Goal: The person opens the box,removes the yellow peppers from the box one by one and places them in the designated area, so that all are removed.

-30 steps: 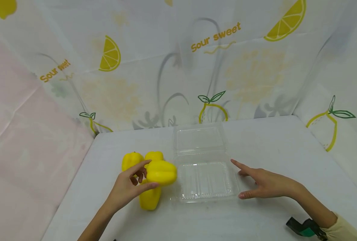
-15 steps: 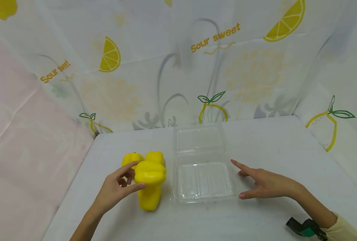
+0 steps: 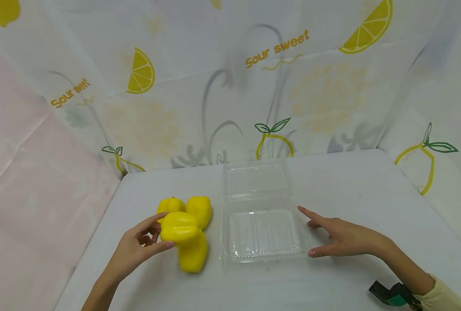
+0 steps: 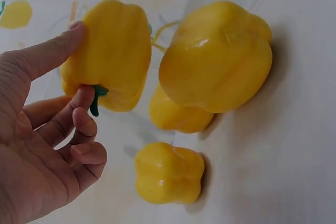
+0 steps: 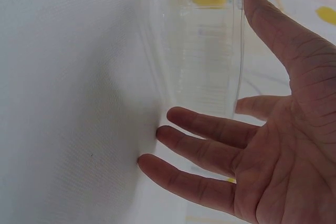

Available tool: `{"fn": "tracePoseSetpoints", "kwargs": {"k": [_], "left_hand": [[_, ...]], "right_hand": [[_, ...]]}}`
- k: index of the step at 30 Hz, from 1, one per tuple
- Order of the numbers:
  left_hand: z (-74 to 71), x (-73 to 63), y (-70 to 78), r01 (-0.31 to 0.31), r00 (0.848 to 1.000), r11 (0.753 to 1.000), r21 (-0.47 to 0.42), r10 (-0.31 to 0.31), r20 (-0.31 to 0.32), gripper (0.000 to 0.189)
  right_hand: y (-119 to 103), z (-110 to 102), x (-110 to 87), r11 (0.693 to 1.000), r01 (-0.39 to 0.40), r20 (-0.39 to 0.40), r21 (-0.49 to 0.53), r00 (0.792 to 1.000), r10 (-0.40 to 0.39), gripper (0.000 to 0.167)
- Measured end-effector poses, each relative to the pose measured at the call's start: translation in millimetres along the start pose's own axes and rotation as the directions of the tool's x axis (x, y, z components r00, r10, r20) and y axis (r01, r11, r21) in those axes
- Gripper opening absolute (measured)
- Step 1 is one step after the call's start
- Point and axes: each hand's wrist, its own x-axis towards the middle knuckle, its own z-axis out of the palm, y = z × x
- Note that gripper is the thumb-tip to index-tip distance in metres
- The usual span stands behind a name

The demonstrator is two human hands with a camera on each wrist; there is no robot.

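Note:
My left hand (image 3: 137, 246) pinches a yellow bell pepper (image 4: 113, 51) between thumb and fingers, its green stem toward the palm. The pepper is held above the table, in front of three other yellow peppers: one at the front (image 3: 193, 255), one behind it (image 3: 200, 211) and one at the back left (image 3: 171, 204). My right hand (image 3: 343, 236), fingers spread and holding nothing, is beside the right edge of a clear plastic clamshell box (image 3: 267, 258). In the right wrist view the thumb is at the box's rim; whether it touches cannot be told.
The box lies with its clear lid (image 3: 257, 179) folded back toward the wall. A white cloth covers the table (image 3: 277, 289). Lemon-printed curtain (image 3: 199, 86) hangs behind and at both sides. A black and green strap (image 3: 395, 296) is around the right wrist.
My left hand has carried the held pepper leftward and slightly nearer, away from the box, uncovering more of the pepper behind. The right hand and the box have stayed in place.

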Motion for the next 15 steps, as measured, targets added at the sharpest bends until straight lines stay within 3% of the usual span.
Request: {"fn": "tracePoseSetpoints", "kwargs": {"k": [8,15], "left_hand": [[-11.7,-4.1,-10.8,0.027,1.0,1.0,-0.014,-0.027,-0.004,0.058],[-20.9,-8.7,-20.5,-0.006,1.0,1.0,-0.022,0.006,0.004,0.06]], "right_hand": [[0,0,-0.3,1.0,0.0,-0.001,-0.001,1.0,0.0,0.106],[0,0,-0.8,1.0,-0.003,-0.005,-0.004,1.0,0.003,0.106]]}}
